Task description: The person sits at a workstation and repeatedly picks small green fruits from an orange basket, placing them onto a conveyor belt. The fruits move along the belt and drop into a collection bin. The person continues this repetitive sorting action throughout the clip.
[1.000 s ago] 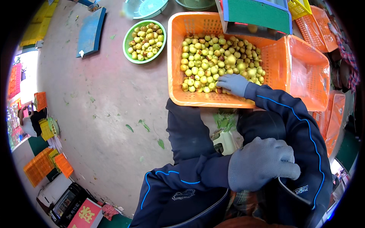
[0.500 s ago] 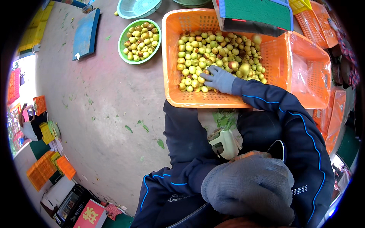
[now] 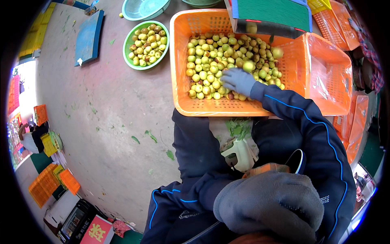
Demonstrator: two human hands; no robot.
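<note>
An orange plastic crate [image 3: 177,73] lined with clear film holds many yellow-green jujubes [image 3: 208,68], some with brown patches. My right hand [image 3: 239,80], in a grey glove, lies palm down on the jujubes near the crate's front side. Its fingers are extended and I see nothing gripped in them. Several jujubes above the pile are blurred, one just below the edge of a green-topped chute [image 3: 271,13]. Close to my body, my left hand [image 3: 270,205] wears a darker grey glove. Its fingers are curled; whatever they hold, if anything, is hidden.
Left of the crate stands a green basin [image 3: 127,57] of browner jujubes, with a pale blue basin [image 3: 140,12] behind it. A blue board [image 3: 90,38] lies farther left. Another film-lined orange crate [image 3: 331,77] adjoins on the right. Leaves [image 3: 239,128] lie between my legs.
My right hand has shifted slightly right across the jujubes, its fingers now closer together. Loose jujubes are moving under the chute. My left hand stays curled near my body.
</note>
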